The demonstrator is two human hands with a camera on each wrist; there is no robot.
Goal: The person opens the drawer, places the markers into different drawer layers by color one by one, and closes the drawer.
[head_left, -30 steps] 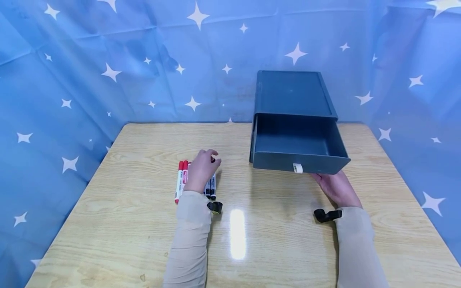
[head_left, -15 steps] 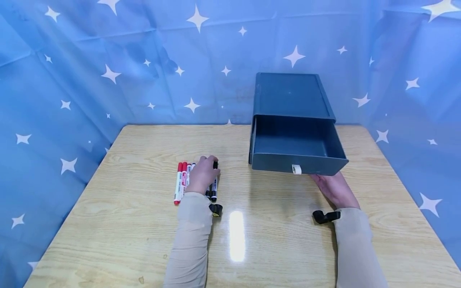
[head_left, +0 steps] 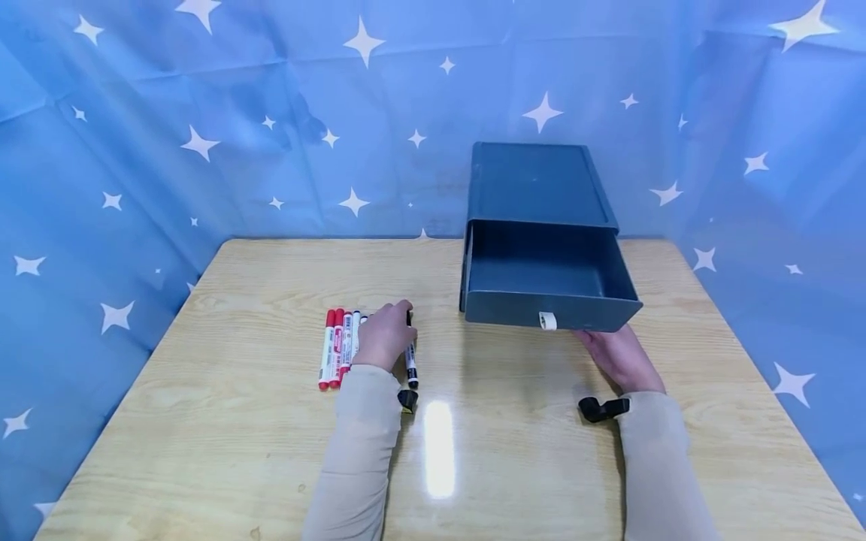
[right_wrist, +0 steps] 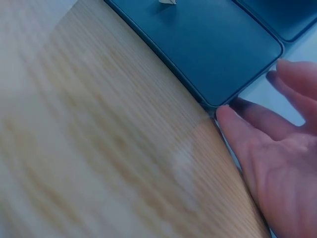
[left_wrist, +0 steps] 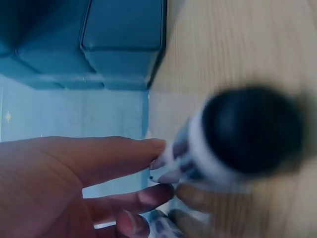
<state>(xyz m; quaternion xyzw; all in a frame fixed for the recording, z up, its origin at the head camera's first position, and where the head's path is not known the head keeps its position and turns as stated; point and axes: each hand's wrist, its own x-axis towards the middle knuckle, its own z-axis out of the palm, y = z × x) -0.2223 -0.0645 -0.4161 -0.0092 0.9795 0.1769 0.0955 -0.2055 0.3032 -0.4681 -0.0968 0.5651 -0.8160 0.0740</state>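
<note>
My left hand [head_left: 386, 336] is at the right end of a row of markers. It pinches a black-and-white marker [head_left: 411, 364] between thumb and fingers. The left wrist view shows this marker [left_wrist: 195, 151] close up, its black end [left_wrist: 252, 130] toward the camera and blurred. Part of another marker [left_wrist: 163, 224] shows below it. Left of the hand lie red-capped markers [head_left: 328, 349]; the hand hides others. My right hand [head_left: 622, 361] rests at the lower right front corner of a dark blue drawer unit [head_left: 544, 184], its fingers fairly straight against the corner and side [right_wrist: 277, 124].
The unit's upper drawer [head_left: 551, 308] is pulled out, with a white tab [head_left: 548, 321] on its front and nothing visible inside. A lower drawer front [right_wrist: 198, 44] is beneath it. A blue curtain with white stars [head_left: 284, 90] hangs behind the wooden table [head_left: 223, 451].
My left hand has come down on the black-and-white marker and shifted slightly right, so that marker now shows apart from the row. My right hand stays at the drawer unit. The head view has shifted slightly.
</note>
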